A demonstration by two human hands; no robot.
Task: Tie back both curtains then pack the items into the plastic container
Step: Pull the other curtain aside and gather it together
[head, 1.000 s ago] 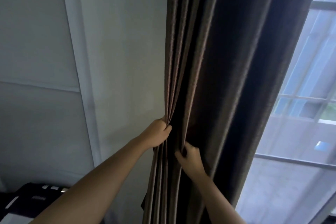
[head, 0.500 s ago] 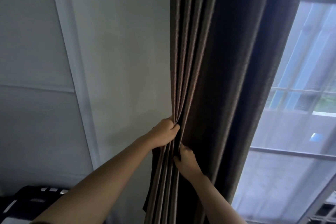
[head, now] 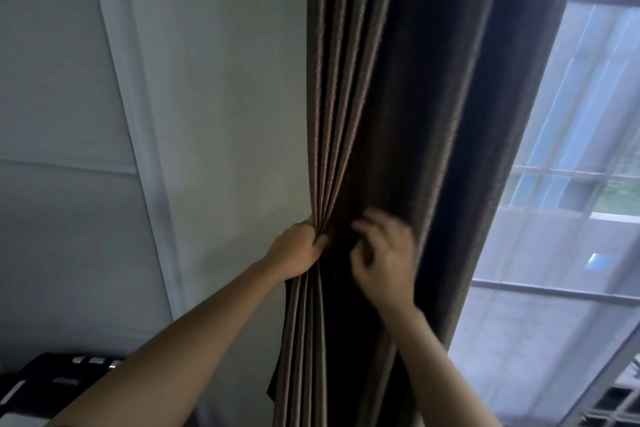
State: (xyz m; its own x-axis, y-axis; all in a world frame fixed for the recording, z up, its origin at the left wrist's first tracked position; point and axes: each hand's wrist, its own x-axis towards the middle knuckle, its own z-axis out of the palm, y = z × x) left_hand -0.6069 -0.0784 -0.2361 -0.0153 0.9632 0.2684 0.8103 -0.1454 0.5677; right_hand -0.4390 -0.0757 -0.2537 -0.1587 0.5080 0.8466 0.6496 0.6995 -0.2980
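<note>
A dark brown curtain (head: 408,97) hangs in long folds between the white wall and the window. My left hand (head: 294,250) is clenched around a bunch of its left pleats at mid height. My right hand (head: 384,256) is blurred, raised in front of the darker folds just right of that bunch, fingers curled and apart, with nothing held in it. No tie-back and no plastic container are in view.
A white panelled wall (head: 214,114) fills the left side. A window (head: 588,149) with a sheer white curtain (head: 540,329) is on the right. A black object with silver parts (head: 52,378) sits at the lower left.
My right hand has let go of the folds it was pinching and has moved up and to the right. The left hand keeps its grip on the pleats.
</note>
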